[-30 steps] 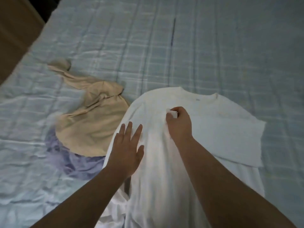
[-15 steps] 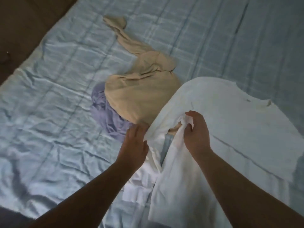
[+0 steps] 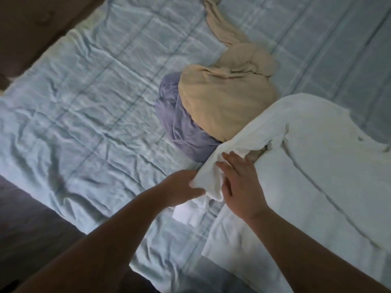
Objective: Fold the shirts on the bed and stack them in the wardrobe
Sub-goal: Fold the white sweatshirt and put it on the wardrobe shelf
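We can't see the fingers of the left hand (image 3: 179, 188); a bunched fold of the white cotton shirt (image 3: 306, 166) covers them, so its grip is unclear. The shirt's right side and hem run off the right and bottom edges. The crumpled lavender-purple garment (image 3: 179, 127) is mostly buried under the rumpled beige shirt (image 3: 222, 98), whose long end is cut by the top edge. Both forearms leave at the bottom edge. The wrinkled pale blue plaid bedsheet (image 3: 84, 102) continues beyond the frame.
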Tool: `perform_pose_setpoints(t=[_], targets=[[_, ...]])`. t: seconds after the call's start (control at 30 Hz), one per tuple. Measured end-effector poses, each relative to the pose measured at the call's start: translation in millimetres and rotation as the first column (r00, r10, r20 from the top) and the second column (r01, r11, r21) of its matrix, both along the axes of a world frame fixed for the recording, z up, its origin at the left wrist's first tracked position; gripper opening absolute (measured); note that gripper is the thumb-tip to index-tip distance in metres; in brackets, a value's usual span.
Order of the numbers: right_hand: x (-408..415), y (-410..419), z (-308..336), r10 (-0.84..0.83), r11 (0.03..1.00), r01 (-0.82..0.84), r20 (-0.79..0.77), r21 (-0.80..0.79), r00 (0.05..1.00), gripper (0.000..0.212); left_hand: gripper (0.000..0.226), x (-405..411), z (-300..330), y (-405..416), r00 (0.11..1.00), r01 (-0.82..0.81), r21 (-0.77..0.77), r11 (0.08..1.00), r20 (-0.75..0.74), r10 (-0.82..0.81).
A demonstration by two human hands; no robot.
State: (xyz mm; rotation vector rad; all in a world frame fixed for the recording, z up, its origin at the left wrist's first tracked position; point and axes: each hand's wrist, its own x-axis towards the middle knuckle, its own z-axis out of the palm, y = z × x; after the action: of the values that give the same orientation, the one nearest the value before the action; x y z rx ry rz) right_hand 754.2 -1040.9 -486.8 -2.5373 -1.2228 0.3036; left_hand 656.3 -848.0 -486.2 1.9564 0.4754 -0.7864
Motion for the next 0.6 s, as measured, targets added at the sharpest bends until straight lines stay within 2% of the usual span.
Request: perform_pose_setpoints(t=[0.07,0.13,0.23,0.3,0.4,0.5,0.6], targets=[[0.3,12.0,2.6,0.061,0.995,-0.062,0.017,0.072,0.998,0.04,0.042,1.7,10.6,26.7,0.984,-0.168,-0.098,0.981,0.033,0.172],[1.6,26.7,3.7,0.093,0.993,-0.094,0.01,0.074,0.996,0.038,0.033,2.5,16.3,59.0,0.961,-0.267,-0.077,0.961,0.057,0.272],[4.4,50.3,1.5,0.096,0.993,-0.093,0.049,-0.076,0.994,0.04,0.034,6.5,20.1,111.2,0.987,-0.159,0.128,0.979,0.054,0.153],[3.8,64.4,3.0,0.077,0.979,-0.052,0.12,-0.198,0.99,0.038,0.032,7.9,20.3,141.2,0.999,-0.026,0.246,0.969,-0.036,0.036],[-4.0,73.5,3.9,0.072,0.952,-0.008,0.198,-0.305,0.978,0.025,0.051,4.8,15.0,165.8,0.983,0.133,0.339,0.931,-0.162,-0.082],[-10.4,72.0,-1.7,0.082,0.919,-0.013,0.159,-0.394,0.984,0.024,0.056,-2.3,9.9,169.6,0.992,0.062,0.33,0.942,-0.122,-0.023],[-11.1,73.3,-2.4,0.032,0.913,0.023,0.128,-0.408,0.991,0.018,0.046,-13.5,4.4,168.0,0.999,0.006,0.318,0.948,-0.047,0.01]])
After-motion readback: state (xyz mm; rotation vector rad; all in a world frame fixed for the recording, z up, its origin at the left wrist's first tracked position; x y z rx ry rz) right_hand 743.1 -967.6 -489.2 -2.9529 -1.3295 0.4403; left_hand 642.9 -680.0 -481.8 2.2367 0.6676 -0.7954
